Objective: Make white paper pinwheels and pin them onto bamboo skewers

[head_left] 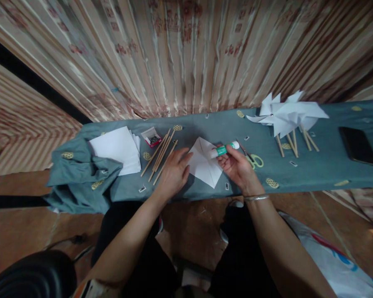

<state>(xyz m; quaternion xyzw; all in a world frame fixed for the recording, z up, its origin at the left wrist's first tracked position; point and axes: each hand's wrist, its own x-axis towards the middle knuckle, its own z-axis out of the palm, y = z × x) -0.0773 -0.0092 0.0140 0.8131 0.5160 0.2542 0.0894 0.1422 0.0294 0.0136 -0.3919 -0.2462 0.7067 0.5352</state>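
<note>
A green-and-white glue stick (222,150) lies in the grip of my right hand (238,167), held over the right part of a white paper square (202,161). The paper shows crease lines and lies with a corner pointing toward me. My left hand (174,171) is at the paper's left edge, fingers apart and holding nothing. Left of that hand several wooden sticks (160,155) lie loosely together. Just right of my right hand is a pair of scissors (255,160) with light green handles, partly hidden by the hand.
A stack of white paper (118,151) lies at the left beside a small red-and-white box (151,137) of small metal pieces. Several white paper pinwheels (292,116) on sticks lie at the right, near a black phone (358,145). A patterned curtain (186,58) hangs behind the cloth-covered table (323,171).
</note>
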